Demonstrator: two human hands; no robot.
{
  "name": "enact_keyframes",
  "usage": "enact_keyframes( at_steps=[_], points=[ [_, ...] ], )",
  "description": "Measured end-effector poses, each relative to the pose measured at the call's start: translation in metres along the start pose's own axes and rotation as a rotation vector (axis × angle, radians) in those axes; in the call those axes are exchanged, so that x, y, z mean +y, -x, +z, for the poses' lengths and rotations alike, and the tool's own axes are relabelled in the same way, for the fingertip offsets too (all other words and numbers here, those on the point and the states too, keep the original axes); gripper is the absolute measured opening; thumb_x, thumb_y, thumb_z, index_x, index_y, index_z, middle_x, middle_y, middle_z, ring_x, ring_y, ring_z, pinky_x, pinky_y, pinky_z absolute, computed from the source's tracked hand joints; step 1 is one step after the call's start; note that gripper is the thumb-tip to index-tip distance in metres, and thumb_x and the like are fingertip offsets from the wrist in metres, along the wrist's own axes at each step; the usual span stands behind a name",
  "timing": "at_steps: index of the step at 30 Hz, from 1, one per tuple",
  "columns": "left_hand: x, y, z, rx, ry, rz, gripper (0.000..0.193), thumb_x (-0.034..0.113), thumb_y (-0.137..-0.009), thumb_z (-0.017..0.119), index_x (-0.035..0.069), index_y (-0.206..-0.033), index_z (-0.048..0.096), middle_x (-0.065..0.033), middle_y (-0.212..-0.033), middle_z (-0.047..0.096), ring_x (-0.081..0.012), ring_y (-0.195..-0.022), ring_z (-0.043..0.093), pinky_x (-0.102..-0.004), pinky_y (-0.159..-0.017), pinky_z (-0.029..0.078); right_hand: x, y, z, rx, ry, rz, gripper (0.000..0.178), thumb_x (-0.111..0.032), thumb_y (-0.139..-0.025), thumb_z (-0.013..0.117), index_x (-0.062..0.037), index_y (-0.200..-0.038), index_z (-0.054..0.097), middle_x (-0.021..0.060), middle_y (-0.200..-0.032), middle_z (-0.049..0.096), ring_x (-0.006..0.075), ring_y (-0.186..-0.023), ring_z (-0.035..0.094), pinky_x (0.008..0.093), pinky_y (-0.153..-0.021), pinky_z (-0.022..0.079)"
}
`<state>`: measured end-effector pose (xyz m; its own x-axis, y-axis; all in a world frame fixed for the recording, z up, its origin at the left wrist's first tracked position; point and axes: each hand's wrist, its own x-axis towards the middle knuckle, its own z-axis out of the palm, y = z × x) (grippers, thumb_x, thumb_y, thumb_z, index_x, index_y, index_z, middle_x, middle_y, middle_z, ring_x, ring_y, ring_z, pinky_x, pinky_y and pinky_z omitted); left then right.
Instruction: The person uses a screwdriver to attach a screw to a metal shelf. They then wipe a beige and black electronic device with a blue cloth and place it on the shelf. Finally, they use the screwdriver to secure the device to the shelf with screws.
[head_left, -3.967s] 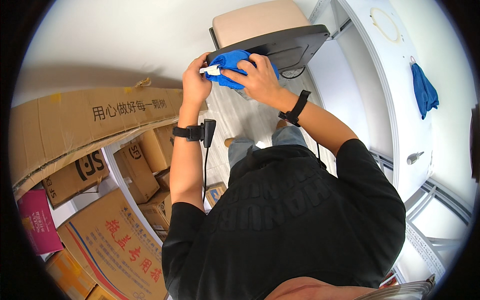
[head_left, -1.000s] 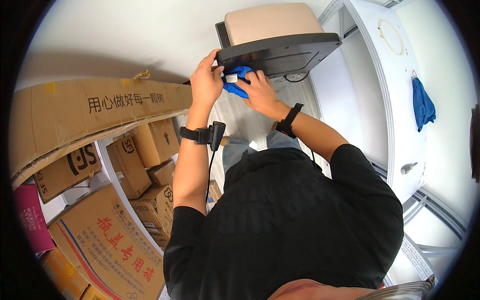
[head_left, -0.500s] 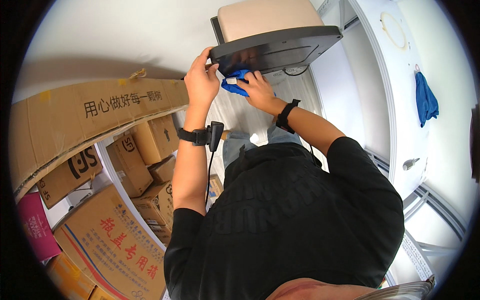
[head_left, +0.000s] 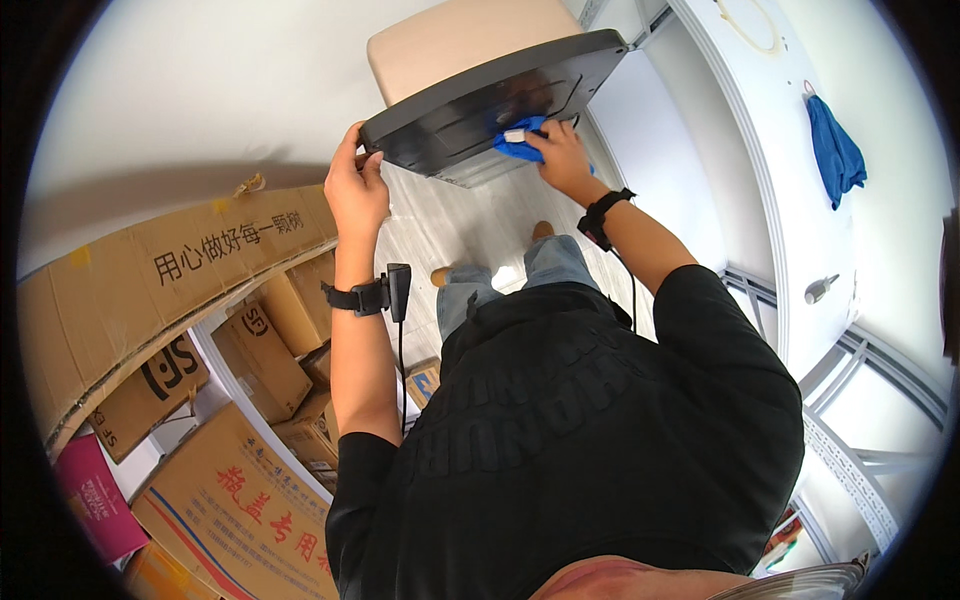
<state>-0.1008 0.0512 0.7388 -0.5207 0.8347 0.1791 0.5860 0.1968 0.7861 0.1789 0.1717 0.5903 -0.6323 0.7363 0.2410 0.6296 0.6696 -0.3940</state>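
A wide, glossy black panel (head_left: 470, 122) with a thick dark frame stands tilted at the far side. I cannot make out exactly what kind of device it is. My left hand (head_left: 357, 195) grips its left end, fingers over the upper edge and thumb at the front. Bunched under my right hand (head_left: 568, 165) is a blue cloth (head_left: 522, 153) with a white label, pressed against the panel's front face right of its middle. Part of the cloth is hidden by my fingers.
Behind the panel stands a beige rounded box (head_left: 470, 48). Cardboard boxes (head_left: 235, 480) fill the shelves at my left, below a long carton (head_left: 200, 245). Another blue cloth (head_left: 837, 155) hangs at the right, above a white surface holding a small metal object (head_left: 820, 290).
My right hand and the blue cloth have moved rightward along the panel's face. My left hand still grips the left end. The whole scene has shifted somewhat in view.
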Motion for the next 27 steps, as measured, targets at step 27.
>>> enact_keyframes(
  at_steps=[27],
  points=[
    [-0.01, 0.003, 0.007, 0.067, -0.017, 0.014, 0.045, -0.007, -0.085, 0.057, 0.011, -0.126, 0.056, -0.0111, -0.09, 0.065, -0.0162, -0.071, 0.063, -0.0291, -0.069, 0.051, 0.004, -0.026, -0.107, 0.403, -0.024, 0.078, 0.054, -0.003, -0.059, 0.07, -0.0105, -0.112, 0.06, 0.0161, -0.108, 0.049, 0.0365, -0.101, 0.046, 0.0445, -0.086, 0.042]
  ],
)
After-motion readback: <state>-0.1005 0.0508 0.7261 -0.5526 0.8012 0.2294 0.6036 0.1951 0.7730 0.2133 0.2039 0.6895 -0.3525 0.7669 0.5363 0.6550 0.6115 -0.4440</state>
